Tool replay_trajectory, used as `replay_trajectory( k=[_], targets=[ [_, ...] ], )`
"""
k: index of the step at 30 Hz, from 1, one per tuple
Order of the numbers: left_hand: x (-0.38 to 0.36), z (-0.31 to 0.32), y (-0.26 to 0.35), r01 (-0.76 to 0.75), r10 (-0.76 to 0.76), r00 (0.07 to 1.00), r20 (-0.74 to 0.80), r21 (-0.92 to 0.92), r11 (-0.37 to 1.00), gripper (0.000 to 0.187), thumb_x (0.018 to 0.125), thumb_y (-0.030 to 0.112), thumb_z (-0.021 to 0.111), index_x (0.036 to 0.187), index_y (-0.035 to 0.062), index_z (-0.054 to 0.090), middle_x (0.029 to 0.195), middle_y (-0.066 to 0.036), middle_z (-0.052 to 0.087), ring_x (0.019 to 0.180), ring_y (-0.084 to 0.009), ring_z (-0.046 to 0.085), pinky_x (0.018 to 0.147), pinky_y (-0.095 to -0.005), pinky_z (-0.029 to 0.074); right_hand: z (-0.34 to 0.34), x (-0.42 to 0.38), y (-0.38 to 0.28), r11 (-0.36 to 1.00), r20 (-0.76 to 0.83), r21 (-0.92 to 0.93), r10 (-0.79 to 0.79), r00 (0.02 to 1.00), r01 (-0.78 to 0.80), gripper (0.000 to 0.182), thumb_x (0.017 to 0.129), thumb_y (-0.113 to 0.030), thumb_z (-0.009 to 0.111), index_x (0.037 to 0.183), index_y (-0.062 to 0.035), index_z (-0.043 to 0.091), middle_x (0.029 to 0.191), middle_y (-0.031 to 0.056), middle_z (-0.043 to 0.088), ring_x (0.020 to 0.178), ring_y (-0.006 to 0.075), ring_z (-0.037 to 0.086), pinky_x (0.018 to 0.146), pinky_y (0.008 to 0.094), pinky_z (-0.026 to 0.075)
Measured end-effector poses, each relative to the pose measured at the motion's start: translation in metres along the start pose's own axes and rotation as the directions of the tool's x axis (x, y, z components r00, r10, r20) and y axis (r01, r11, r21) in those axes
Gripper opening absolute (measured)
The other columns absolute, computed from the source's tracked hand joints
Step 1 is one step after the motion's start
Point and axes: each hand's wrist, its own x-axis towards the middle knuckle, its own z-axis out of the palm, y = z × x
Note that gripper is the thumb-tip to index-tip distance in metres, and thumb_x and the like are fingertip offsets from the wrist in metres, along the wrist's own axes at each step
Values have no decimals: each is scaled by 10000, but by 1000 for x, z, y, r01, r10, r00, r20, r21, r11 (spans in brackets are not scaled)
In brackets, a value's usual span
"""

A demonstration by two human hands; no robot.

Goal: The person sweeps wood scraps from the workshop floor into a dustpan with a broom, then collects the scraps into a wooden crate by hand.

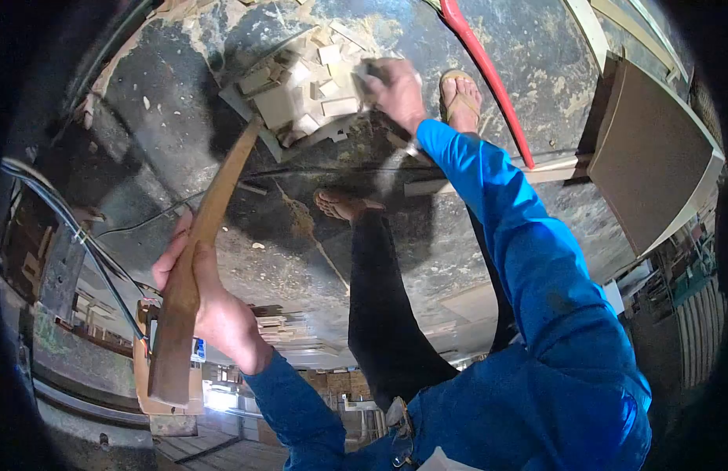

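Observation:
My left hand is closed around a long, tapered brown wooden piece, like a furniture leg. It is tilted, its narrow end pointing up toward a pile of wood offcuts and its broad end toward me. At the right side of that pile is my right hand. Motion smears its fingers, so I cannot make out whether they hold anything. The pale blocks and scraps lie heaped on a flat dark-edged board or tray on the floor.
A red hose-like strip runs across the floor near a sandalled foot. Large curved brown panels stand at right. Black cables hang at left beside a cardboard box. A wooden strip lies on the floor.

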Motion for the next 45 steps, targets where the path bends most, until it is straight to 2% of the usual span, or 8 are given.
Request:
replay_trajectory(
  k=[7, 19, 23, 25, 27, 30, 38, 45],
  targets=[
    [-8, 0, 0, 20, -20, 1000, -9, 17, 1000, 210, 942, -126, 542, 1114, -8, 573, 1264, -271, 650, 1230, -332, 629, 1025, -415, 564, -16, -58, 30, 774, 243, -633, 173, 954, 21, 827, 739, -406, 889, 1440, -202, 502, 1381, 189, 471, 1268, 451, 480, 969, 501, 524],
    [-17, -3, -9, -25, 25, 1000, -14, 10, 1000, 211, 939, -128, 548, 1121, -24, 574, 1256, -295, 643, 1216, -354, 636, 1036, -427, 566, 40, -26, 48, 753, 283, -603, -106, 953, 263, 220, 902, -321, 690, 1019, -138, 730, 1130, 168, 605, 1127, 402, 577, 890, 504, 559],
    [-18, -2, -8, -32, 33, 999, -15, 20, 999, 197, 937, -133, 541, 1107, -39, 569, 1257, -290, 645, 1213, -357, 635, 1048, -438, 551, 32, -17, 25, 900, -222, -411, 53, 974, -143, 265, 925, -349, 683, 925, -96, 762, 1017, 199, 691, 727, 301, 665, 742, 409, 571],
    [-17, -2, -8, -33, 33, 999, -27, 1, 999, 173, 937, -127, 541, 1091, -51, 565, 1253, -294, 645, 1207, -359, 637, 1052, -444, 543, 7, -9, -26, 712, 370, 496, 344, 863, -497, 352, 937, -412, 711, 1026, -74, 754, 1022, 163, 710, 733, 228, 655, 736, 331, 559],
    [-17, 0, -5, -31, 32, 999, -15, 48, 998, 163, 937, -117, 546, 1086, -54, 561, 1251, -299, 644, 1206, -359, 637, 1050, -444, 545, 8, -22, -25, 769, 300, 549, 185, 936, -328, 593, 921, -436, 757, 1314, -7, 643, 986, 105, 716, 738, 177, 635, 737, 298, 549],
    [-16, -9, -11, -39, 37, 999, 28, 62, 997, 150, 971, -57, 545, 1120, -43, 542, 1303, -295, 618, 1232, -348, 625, 1041, -436, 557, -23, -45, 24, 932, 8, 109, 346, 938, -345, 688, 863, -465, 798, 1325, 7, 605, 1148, 195, 688, 988, 297, 685, 899, 392, 542],
    [-18, -6, -18, -54, 55, 998, -23, 19, 998, 164, 945, -79, 546, 1110, -78, 546, 1247, -315, 637, 1214, -352, 637, 1038, -385, 555, 0, -175, 121, 745, 321, -666, 308, 896, -17, 441, 864, -354, 776, 1113, -23, 624, 1120, 201, 645, 1012, 417, 658, 871, 522, 537],
    [-22, -13, -23, -85, 85, 996, 9, -4, 996, 185, 959, -21, 548, 1136, -73, 542, 1260, -316, 629, 1228, -354, 626, 1044, -420, 539, 3, -144, 84, 783, -422, -32, 553, 718, -622, 240, 902, -197, 699, 1015, 10, 653, 927, 245, 684, 901, 448, 672, 821, 507, 528]
  ],
)
